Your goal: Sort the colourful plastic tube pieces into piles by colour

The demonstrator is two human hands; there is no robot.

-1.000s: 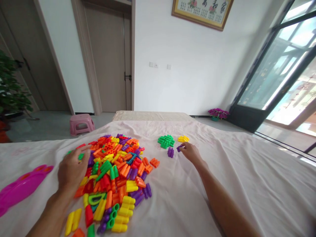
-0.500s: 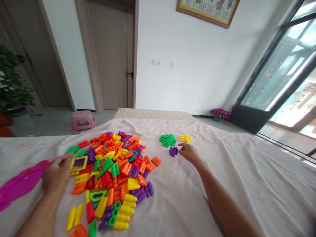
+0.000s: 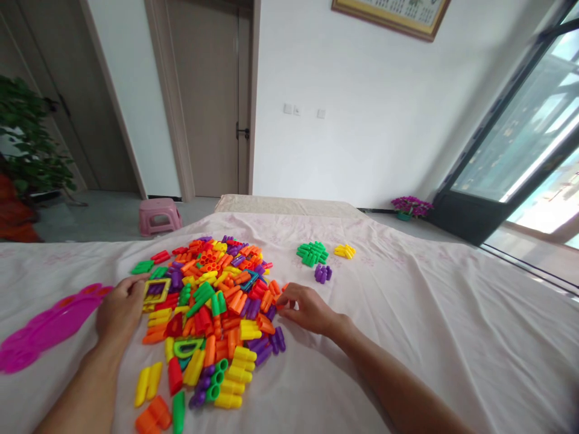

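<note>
Interlocking plastic building blocks in red, orange, yellow, green and purple lie in a loose pile (image 3: 217, 301). My left hand (image 3: 121, 308) rests at the pile's left edge, next to a yellow window-frame piece (image 3: 157, 290); its fingers are bent together, and what they hold, if anything, is hidden. My right hand (image 3: 310, 308) is at the pile's right edge, thumb and index finger closed around an orange block (image 3: 284, 288) partly hidden by the fingers. Beyond it sit a joined green cluster (image 3: 312, 253), a yellow cluster (image 3: 344, 251) and a purple cluster (image 3: 322, 273).
A magenta plastic tray-like piece (image 3: 54, 325) lies left of my left hand. A pale cloth (image 3: 407, 349) with wrinkles covers the table. Past it stand a pink stool (image 3: 159, 217), a potted plant (image 3: 34, 138) and magenta flowers (image 3: 411, 206).
My right hand has moved from beside the purple cluster back left to the pile's right edge. The purple cluster stays near the green one. My left hand has stayed by the yellow frame.
</note>
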